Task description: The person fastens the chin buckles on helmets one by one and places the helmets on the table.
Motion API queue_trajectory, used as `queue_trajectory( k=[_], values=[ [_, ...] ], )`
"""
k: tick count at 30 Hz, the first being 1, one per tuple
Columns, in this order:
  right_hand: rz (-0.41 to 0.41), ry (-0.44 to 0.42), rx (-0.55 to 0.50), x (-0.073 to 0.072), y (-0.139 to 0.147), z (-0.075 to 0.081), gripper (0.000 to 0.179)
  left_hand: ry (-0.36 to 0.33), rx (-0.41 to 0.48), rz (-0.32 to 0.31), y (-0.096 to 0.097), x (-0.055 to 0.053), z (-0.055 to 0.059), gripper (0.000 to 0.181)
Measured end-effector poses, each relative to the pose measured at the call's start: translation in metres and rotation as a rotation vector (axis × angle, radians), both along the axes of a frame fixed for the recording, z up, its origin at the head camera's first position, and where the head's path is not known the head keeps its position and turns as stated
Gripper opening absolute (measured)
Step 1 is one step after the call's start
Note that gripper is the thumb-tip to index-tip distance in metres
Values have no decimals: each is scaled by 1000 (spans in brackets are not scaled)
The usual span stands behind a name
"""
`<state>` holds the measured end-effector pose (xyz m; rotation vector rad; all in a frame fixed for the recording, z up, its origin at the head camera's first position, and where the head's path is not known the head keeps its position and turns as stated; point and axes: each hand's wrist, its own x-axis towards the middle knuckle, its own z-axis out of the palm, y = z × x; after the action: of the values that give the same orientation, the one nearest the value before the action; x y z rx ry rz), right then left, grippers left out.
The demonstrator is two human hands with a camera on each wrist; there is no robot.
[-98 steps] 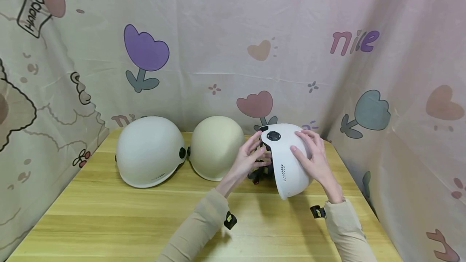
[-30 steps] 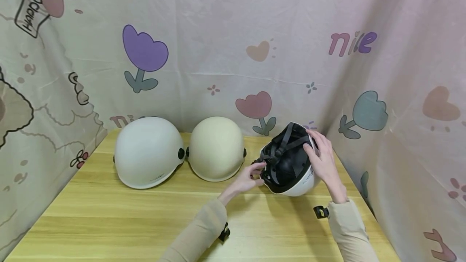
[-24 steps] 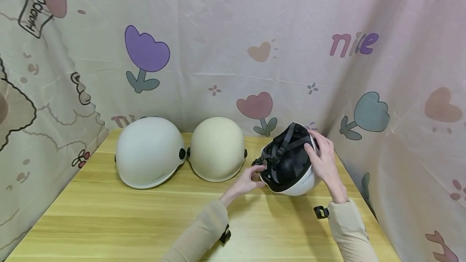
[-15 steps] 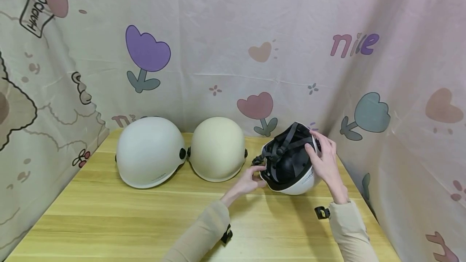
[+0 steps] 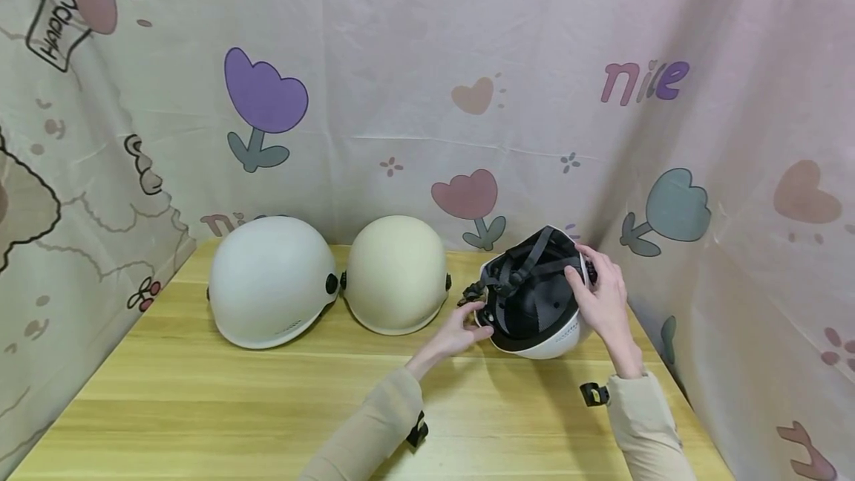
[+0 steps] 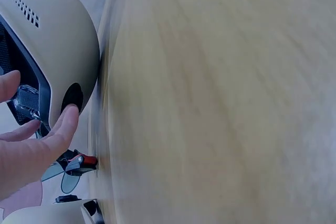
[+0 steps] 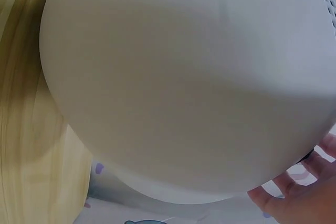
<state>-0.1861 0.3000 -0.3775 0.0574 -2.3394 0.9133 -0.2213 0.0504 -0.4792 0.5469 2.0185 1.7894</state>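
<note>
A white helmet lies tipped on the table at the right, its black padded inside and dark chin straps facing me. My right hand grips its right rim, thumb over the edge and fingers round the outer side. At the left rim my left hand holds the shell between thumb and fingers. In the left wrist view, a fingertip of the left hand touches the round black side knob. The smooth white shell fills most of the right wrist view, with the right hand's fingertips at its edge.
Two more helmets stand at the back of the wooden table: a larger white one at the left and a cream one beside it. A printed cloth hangs behind and along both sides.
Over the last few seconds, the helmet has turned from its side view so its inside faces me. Since half a second ago, the right hand and the helmet have shifted slightly right.
</note>
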Motion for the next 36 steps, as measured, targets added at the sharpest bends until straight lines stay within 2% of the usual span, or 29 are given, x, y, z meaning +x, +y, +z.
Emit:
queue_trajectory(
  k=[7,13,24,30,36],
  values=[
    [-12,22,-11,1,1,-2,43,-17,6,-18,0,0,0,64],
    [-25,41,-15,2,1,-2,42,-30,45,-13,1,0,0,66],
    [-32,32,-21,4,3,-2,42,0,35,53,3,-1,1,68],
    [-38,20,-15,6,6,-3,41,2,55,70,2,-2,0,66],
    [-44,30,-12,7,11,-5,41,63,59,116,1,-5,0,60]
  ],
)
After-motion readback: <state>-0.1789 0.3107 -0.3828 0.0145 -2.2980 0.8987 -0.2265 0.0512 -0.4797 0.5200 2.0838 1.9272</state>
